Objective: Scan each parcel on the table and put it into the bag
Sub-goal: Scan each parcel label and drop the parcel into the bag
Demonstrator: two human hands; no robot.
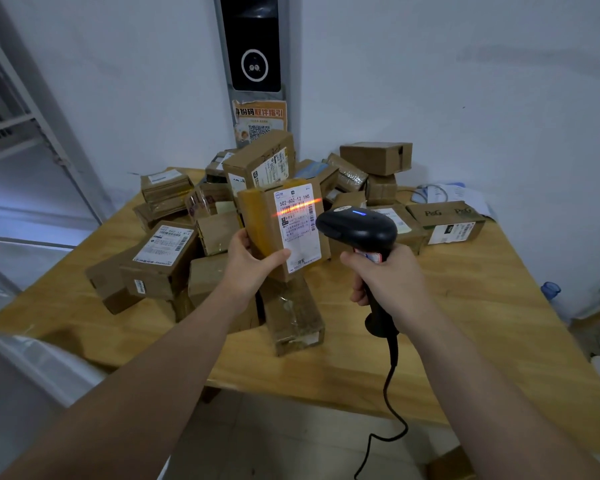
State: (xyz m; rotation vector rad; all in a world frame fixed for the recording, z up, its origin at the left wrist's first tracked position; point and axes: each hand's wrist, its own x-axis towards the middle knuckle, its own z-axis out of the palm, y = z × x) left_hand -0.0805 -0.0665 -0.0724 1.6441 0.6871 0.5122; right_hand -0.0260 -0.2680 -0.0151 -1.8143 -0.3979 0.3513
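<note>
My left hand grips a brown cardboard parcel by its lower edge and holds it upright above the table, its white shipping label facing me. My right hand grips the handle of a black corded barcode scanner, whose head points at the label from the right. A red scan line glows across the upper part of the label and a blue light shows on the scanner. Several more taped cardboard parcels lie piled on the wooden table. No bag is clearly visible.
A tall parcel lies on the table just below the held one. A P&G box sits at the right. Papers and a cable lie at the far right corner. A wall terminal hangs behind. A blue-capped bottle stands beyond the right edge.
</note>
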